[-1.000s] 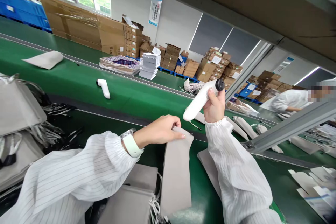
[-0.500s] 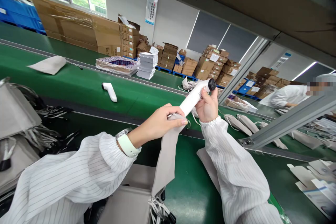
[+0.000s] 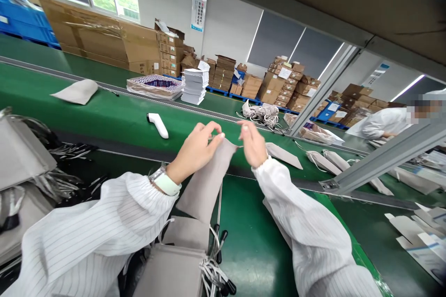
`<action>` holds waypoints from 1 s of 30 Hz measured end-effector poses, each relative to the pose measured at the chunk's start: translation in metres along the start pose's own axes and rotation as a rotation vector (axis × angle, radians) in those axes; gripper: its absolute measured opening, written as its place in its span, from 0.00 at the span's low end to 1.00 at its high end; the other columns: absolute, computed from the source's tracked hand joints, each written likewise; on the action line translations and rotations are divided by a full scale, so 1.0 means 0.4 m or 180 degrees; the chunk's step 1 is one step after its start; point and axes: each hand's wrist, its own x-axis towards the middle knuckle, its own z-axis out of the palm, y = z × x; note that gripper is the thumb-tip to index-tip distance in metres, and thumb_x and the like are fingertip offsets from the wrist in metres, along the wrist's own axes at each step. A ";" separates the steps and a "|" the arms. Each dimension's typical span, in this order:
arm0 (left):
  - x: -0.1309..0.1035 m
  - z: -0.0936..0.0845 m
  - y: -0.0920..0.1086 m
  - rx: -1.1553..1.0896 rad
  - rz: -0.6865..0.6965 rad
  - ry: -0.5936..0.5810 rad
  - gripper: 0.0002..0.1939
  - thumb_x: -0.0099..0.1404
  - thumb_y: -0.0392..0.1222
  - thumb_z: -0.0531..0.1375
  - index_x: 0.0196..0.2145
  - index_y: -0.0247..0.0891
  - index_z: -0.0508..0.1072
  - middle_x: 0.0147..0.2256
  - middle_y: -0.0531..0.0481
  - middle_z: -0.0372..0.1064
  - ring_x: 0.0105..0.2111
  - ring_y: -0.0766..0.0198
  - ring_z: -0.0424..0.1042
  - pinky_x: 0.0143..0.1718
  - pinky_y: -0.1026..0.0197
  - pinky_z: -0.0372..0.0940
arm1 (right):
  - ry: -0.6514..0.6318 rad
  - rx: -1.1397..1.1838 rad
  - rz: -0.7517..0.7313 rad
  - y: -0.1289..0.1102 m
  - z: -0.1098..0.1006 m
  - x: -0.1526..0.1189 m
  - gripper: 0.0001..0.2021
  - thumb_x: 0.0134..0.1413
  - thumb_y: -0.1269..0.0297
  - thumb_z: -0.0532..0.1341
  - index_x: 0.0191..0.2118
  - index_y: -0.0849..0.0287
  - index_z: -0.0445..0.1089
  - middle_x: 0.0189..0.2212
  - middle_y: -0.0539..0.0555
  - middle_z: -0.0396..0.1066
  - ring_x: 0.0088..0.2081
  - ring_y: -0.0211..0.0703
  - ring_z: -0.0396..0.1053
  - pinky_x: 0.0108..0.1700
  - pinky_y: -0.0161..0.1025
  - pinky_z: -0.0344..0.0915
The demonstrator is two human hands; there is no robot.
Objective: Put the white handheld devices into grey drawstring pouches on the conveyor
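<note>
Both hands pinch a grey pouch's mouth above the green table.
Left hand (image 3: 195,148) and right hand (image 3: 252,144) have fingers clamped on the pouch (image 3: 205,181), holding it upright by its top.

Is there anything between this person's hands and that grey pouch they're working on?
No. The left hand grips the pouch at its top edge, and the right hand pinches beside that opening. Nothing visible lies between them.

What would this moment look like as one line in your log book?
left hand: pinching grey pouch top | right hand: pinching pouch drawstring | white device: lying on green belt
</note>
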 end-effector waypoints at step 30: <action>-0.183 0.058 0.166 0.2349 0.0579 -0.4223 0.16 0.30 0.37 0.68 0.14 0.33 0.63 0.19 0.47 0.62 0.20 0.54 0.65 0.19 0.58 0.58 | -0.0678 -0.2852 0.1547 0.234 -0.009 0.021 0.27 0.45 0.56 0.54 0.54 0.50 0.50 0.44 0.61 0.54 0.46 0.55 0.57 0.42 0.50 0.54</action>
